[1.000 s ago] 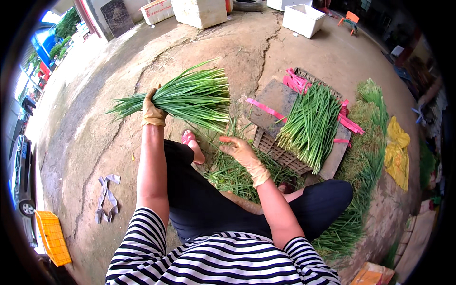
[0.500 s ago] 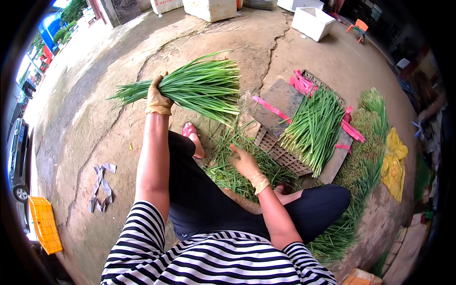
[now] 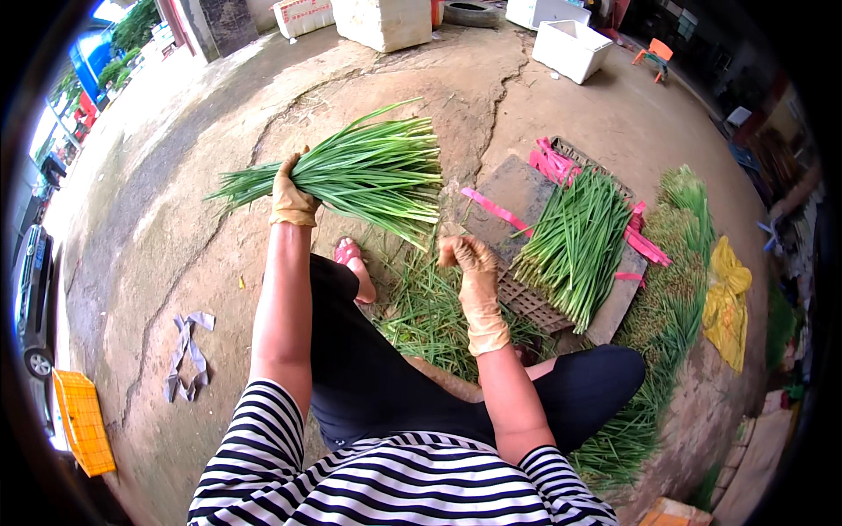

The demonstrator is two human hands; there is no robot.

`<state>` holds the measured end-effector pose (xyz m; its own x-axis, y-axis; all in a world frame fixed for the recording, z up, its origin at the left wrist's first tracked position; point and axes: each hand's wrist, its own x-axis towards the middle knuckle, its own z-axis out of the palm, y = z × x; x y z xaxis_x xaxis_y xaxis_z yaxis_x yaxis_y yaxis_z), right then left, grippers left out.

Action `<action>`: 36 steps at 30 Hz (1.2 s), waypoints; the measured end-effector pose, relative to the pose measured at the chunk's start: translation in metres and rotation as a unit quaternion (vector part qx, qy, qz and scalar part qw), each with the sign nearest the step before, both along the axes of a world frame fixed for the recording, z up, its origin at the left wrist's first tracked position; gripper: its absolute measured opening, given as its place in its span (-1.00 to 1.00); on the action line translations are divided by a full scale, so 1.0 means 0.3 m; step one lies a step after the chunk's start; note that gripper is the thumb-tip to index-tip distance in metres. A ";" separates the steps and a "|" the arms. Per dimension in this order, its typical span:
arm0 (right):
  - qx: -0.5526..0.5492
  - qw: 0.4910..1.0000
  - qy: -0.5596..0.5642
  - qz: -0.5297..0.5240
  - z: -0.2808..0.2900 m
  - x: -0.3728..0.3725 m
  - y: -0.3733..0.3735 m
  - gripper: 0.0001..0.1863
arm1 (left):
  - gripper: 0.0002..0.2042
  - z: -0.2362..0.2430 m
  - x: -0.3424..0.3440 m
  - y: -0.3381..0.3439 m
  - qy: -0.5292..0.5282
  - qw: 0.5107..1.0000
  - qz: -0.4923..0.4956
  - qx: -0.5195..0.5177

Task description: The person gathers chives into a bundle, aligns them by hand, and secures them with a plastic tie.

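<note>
My left hand (image 3: 293, 195), in a tan rubber glove, grips a thick bunch of chives (image 3: 373, 175) by its narrow end, holding it out level above the floor. The fanned, paler ends point right. My right hand (image 3: 470, 263), gloved too, is raised just below those ends and apart from them. Its fingers are curled; whether anything is pinched in them I cannot make out. To its right, another bundle of chives (image 3: 574, 250) lies on a dark board (image 3: 511, 195) on top of a brown plastic crate (image 3: 535, 302). Pink strips (image 3: 554, 163) lie around that bundle.
Loose chive scraps (image 3: 421, 302) litter the floor between my feet. A long heap of chives (image 3: 662, 324) runs along the right, beside a yellow bag (image 3: 726, 302). White foam boxes (image 3: 572, 51) stand at the back. A grey cloth strip (image 3: 187, 355) and an orange basket (image 3: 83, 421) are at left.
My right hand has risen from over the scraps toward the bunch's fanned ends, and its fingers have curled in. My left hand keeps hold of the chives, almost unmoved.
</note>
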<state>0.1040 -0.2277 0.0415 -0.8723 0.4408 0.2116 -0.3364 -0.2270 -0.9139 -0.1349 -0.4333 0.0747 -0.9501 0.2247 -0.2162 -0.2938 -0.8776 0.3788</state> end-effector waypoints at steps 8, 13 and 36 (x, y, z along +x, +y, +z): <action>0.398 0.893 0.020 -0.208 0.087 -0.109 -0.001 -0.87 | -0.80 0.006 0.007 0.030 0.013 1.000 -0.015 -0.018; 0.413 0.887 0.026 -0.202 0.050 -0.060 0.019 -0.88 | -0.79 0.016 0.016 0.024 0.017 0.999 0.018 -0.031; -0.096 0.985 -0.112 0.094 -0.002 -0.121 0.025 -0.74 | -0.80 -0.008 -0.018 -0.045 0.023 0.997 -0.070 0.035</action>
